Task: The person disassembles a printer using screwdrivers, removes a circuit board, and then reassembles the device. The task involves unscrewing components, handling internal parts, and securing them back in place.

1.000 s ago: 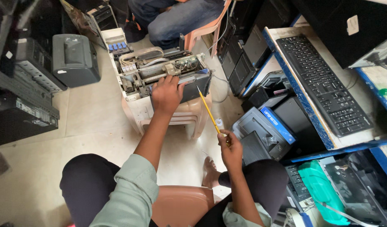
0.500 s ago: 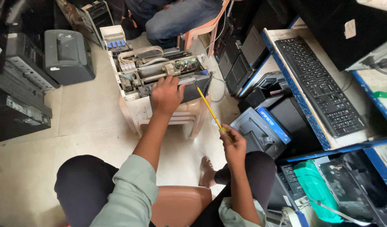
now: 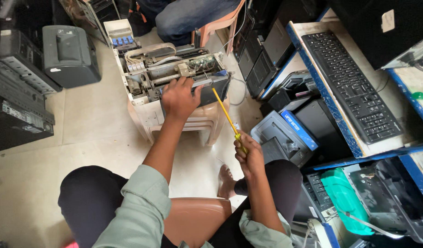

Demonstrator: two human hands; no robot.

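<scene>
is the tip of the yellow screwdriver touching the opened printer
Cannot tell. In the head view the right hand holds the yellow screwdriver with its tip at the opened printer edge; no clear gap or contact shows.

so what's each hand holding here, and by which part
The right hand grips a yellow screwdriver by its handle, shaft pointing up. The left hand rests on the opened printer, fingers over its front edge; it grips no tool.
</scene>
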